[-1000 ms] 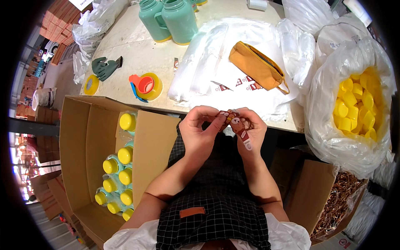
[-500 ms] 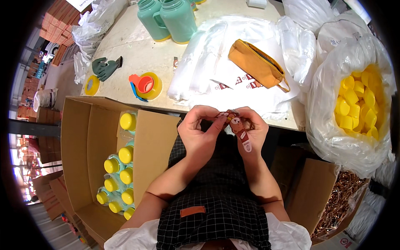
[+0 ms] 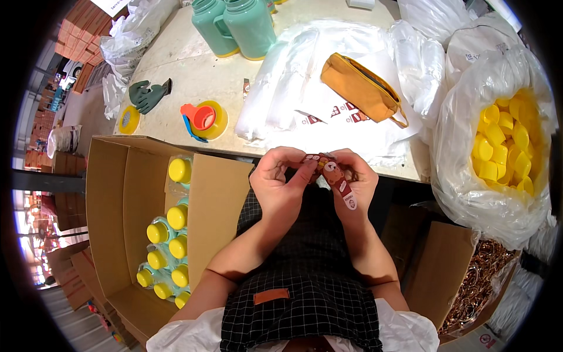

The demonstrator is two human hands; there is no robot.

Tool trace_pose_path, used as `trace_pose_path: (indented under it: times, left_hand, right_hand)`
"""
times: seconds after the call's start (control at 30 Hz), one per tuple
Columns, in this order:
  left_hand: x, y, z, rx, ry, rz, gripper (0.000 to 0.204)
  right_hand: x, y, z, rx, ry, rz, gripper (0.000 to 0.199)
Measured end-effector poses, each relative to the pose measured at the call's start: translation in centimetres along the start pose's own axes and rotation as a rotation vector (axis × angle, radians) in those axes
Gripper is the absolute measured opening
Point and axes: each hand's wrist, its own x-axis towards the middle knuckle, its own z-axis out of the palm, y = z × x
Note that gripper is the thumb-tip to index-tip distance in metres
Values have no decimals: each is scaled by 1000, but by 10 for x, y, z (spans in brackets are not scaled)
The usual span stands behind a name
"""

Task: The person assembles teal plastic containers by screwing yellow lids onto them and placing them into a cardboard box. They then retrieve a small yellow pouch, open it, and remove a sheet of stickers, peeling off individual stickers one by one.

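My left hand (image 3: 281, 186) and my right hand (image 3: 359, 180) are close together in front of my checked apron, at the table's near edge. Between them is a brown printed tag (image 3: 334, 171) with a bear picture and a rounded, pale lower end. My left thumb and fingers pinch its upper left part, where a second brown strip seems to overlap it. The fingers of my right hand curl behind the other side, partly hidden. Just beyond my hands lie white plastic bags (image 3: 281, 88), with more brown printed pieces (image 3: 349, 111) and a mustard pouch (image 3: 360, 88) on them.
Left of me, an open carton (image 3: 220, 205) holds several yellow-capped bottles (image 3: 177, 217). On the table (image 3: 176, 64) are green jugs (image 3: 249, 29), yellow tape (image 3: 220, 124) with a red scoop (image 3: 204, 117), and a dark glove (image 3: 148, 97). Rightward stand a bag of yellow caps (image 3: 498, 146) and a box of copper-coloured wire pieces (image 3: 478, 281).
The tag has turned slightly between my fingers, its pale end shifting a little to the right and up. Both hands keep their grip and stay almost in place.
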Motion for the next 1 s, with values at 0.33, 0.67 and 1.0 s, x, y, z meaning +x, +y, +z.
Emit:
trace_pose_path:
  times: [0.33,0.67,1.0]
  left_hand:
    - [6,-15,-4,379,-2,401,29]
    - [2,2,-6,773,58,660,29]
    - [2,-1,-6,692,-41,540,22]
  right_hand:
    - [0,-6,-2,-88,-36,32,13]
    - [-3,-4,1,65,4,87,17]
    - [-2,-5,-6,-19,-87,65,13]
